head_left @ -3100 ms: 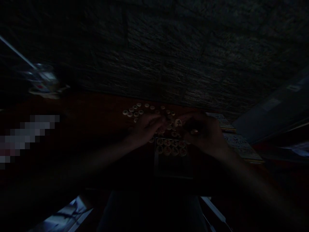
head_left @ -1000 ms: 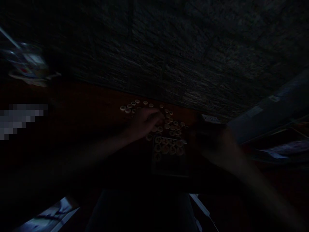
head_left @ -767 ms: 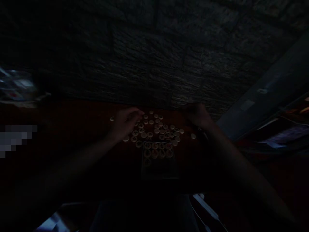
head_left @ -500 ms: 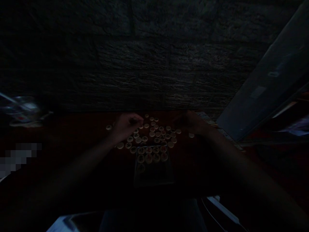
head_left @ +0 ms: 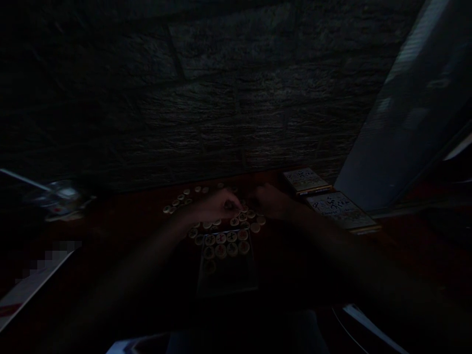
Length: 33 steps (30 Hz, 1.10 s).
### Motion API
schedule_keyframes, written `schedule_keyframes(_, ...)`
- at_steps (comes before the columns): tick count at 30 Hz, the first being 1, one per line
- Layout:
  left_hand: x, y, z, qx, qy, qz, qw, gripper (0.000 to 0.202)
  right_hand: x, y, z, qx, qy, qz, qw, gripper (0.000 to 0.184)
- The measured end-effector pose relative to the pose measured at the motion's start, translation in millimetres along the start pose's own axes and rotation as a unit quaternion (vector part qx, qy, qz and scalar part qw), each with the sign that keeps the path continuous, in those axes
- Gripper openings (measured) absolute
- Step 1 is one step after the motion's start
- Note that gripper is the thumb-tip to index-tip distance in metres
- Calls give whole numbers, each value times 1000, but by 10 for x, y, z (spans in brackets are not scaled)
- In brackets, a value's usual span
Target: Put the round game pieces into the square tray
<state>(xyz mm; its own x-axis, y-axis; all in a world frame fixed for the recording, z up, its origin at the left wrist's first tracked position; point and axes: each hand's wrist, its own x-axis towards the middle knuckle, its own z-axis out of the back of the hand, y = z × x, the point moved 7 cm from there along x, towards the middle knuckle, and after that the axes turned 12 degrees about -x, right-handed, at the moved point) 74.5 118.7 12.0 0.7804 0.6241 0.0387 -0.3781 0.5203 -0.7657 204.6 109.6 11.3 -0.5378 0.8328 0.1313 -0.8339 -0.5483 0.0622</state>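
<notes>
The scene is very dark. Several round pale game pieces (head_left: 184, 201) with marks on top lie scattered on a dark red table (head_left: 121, 216). A shallow dark tray (head_left: 226, 275) in front of me holds two rows of pieces (head_left: 225, 244) at its far end. My left hand (head_left: 216, 205) rests curled over the loose pieces just beyond the tray. My right hand (head_left: 269, 201) is close beside it, fingers bent over the same pile. What either hand holds is hidden in the dark.
A rough stone wall (head_left: 221, 98) rises behind the table. Two flat printed boxes (head_left: 332, 201) lie at the right. A glass dish (head_left: 59, 199) with a stick in it stands at the left. A pale slanted panel (head_left: 405, 108) leans at the far right.
The camera has tilted and shifted, so the table sits lower in view. Both hands have come together over the pile beyond the tray; the right hand came back from the right.
</notes>
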Motion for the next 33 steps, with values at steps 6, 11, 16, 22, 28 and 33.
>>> schedule_keyframes(6,-150,47,-5,27,-9,-18,999,27,10,-102,8,50,-17,-41,998,25)
schedule_keyframes(11,-230,42,-39,104,-34,-40,993,21,11,-232,-20,68,-47,-77,994,28)
schedule_keyframes(16,-219,-44,-68,163,-49,-65,983,25,-14,-327,66,58,-95,-110,988,27)
schedule_keyframes(22,-211,137,55,101,-117,-4,988,26,-23,-243,58,66,-103,-98,988,24)
schedule_keyframes(28,-243,180,212,66,-127,13,990,17,-18,-40,46,86,-107,-53,989,24)
schedule_keyframes(33,-273,247,114,4,-37,67,997,17,-24,43,35,91,-103,-27,990,24)
